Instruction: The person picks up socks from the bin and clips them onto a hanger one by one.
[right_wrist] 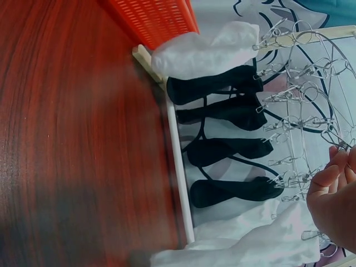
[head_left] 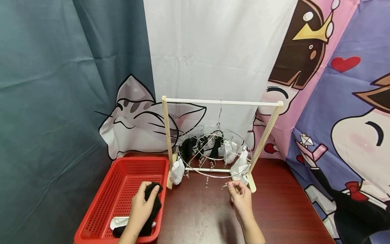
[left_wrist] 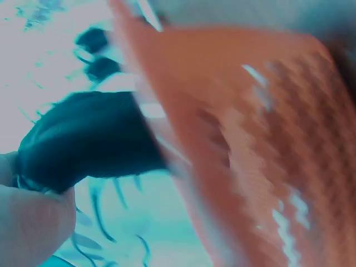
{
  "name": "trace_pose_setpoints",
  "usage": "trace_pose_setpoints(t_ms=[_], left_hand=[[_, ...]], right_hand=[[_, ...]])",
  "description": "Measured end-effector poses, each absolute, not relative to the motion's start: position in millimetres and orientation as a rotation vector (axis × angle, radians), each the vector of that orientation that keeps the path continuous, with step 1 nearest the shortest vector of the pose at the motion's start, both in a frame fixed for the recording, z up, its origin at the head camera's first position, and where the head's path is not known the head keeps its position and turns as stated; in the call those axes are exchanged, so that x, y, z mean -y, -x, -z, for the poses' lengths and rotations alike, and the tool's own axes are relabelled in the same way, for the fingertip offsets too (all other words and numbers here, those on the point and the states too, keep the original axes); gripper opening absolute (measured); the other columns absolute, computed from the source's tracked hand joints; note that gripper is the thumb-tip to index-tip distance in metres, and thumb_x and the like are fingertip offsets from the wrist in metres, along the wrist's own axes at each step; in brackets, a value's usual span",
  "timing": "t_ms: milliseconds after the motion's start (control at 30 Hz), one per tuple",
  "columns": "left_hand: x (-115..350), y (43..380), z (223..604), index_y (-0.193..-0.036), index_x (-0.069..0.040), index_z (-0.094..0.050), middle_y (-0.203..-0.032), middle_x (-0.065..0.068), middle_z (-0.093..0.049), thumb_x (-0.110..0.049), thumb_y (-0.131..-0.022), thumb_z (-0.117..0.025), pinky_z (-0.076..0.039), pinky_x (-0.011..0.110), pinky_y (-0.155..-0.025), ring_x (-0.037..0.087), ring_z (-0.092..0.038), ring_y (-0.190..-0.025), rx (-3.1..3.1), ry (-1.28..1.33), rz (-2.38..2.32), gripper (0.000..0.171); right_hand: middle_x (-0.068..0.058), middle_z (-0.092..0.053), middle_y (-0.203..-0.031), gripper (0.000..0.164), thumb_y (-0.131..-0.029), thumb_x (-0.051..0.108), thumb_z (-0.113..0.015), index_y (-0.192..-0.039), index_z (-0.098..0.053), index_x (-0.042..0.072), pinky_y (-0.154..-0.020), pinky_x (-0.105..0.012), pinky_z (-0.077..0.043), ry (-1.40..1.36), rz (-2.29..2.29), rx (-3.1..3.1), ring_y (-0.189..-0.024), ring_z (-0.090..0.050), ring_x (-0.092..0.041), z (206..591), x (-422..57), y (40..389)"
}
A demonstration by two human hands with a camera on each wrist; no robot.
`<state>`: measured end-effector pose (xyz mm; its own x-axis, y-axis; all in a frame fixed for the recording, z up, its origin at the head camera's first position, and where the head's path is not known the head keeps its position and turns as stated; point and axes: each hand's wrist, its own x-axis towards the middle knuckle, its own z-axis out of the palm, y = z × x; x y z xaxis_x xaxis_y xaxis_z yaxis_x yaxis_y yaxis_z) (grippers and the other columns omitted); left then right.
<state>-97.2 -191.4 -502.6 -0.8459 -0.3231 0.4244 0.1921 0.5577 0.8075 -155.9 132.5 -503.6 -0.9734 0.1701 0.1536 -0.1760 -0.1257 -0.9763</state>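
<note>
My left hand [head_left: 141,207] holds a black sock [head_left: 156,207] between thumb and fingers over the right side of a red basket [head_left: 100,191]. In the left wrist view the sock [left_wrist: 94,139] droops from the fingertips beside the blurred basket wall. My right hand [head_left: 242,200] pinches a small metal clip [head_left: 224,186] at the front of a round wire drying hanger [head_left: 210,176]. Several black socks [right_wrist: 231,151] and white socks [right_wrist: 208,51] hang from the hanger's other clips. A white sock [head_left: 118,222] lies in the basket, next to black cloth.
The hanger hooks onto the top bar [head_left: 195,101] of a wooden stand on a reddish-brown table [head_left: 283,206]. Unused clips such as one clip [head_left: 207,182] dangle from the wire ring. A printed curtain [head_left: 219,51] hangs behind everything.
</note>
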Motion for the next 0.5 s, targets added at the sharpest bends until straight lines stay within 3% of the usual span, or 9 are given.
trace_pose_setpoints(t_ms=[100,233,500], left_hand=[[165,95,492,-0.100,-0.009,-0.065,-0.090,0.005,-0.075,-0.011,-0.091,-0.075,-0.055,0.027,-0.066,0.008,-0.066,-0.075,2.189,-0.019,1.525,0.014],[124,94,487,-0.104,-0.003,-0.066,-0.094,0.013,-0.076,-0.009,-0.091,-0.075,-0.061,0.032,-0.063,0.015,-0.072,-0.074,2.100,0.091,1.976,0.017],[57,105,505,-0.107,0.007,-0.066,-0.092,0.016,-0.073,-0.009,-0.093,-0.072,-0.057,0.024,-0.065,0.009,-0.068,-0.071,1.978,0.061,2.317,0.022]], right_hand=[[0.004,-0.072,-0.084,0.011,-0.095,-0.006,-0.062,-0.095,-0.060,-0.017,-0.074,-0.016,-0.054,0.009,-2.206,1.912,-0.079,-0.067,-0.005,502,-132,155],[0.001,-0.073,-0.086,0.015,-0.096,-0.004,-0.063,-0.098,-0.059,-0.018,-0.074,-0.017,-0.054,-0.033,-2.213,1.908,-0.079,-0.066,-0.005,502,-128,155],[-0.003,-0.074,-0.087,0.017,-0.096,-0.004,-0.063,-0.095,-0.057,-0.021,-0.068,-0.017,-0.052,-0.175,-2.192,1.851,-0.074,-0.063,-0.004,507,-116,148]])
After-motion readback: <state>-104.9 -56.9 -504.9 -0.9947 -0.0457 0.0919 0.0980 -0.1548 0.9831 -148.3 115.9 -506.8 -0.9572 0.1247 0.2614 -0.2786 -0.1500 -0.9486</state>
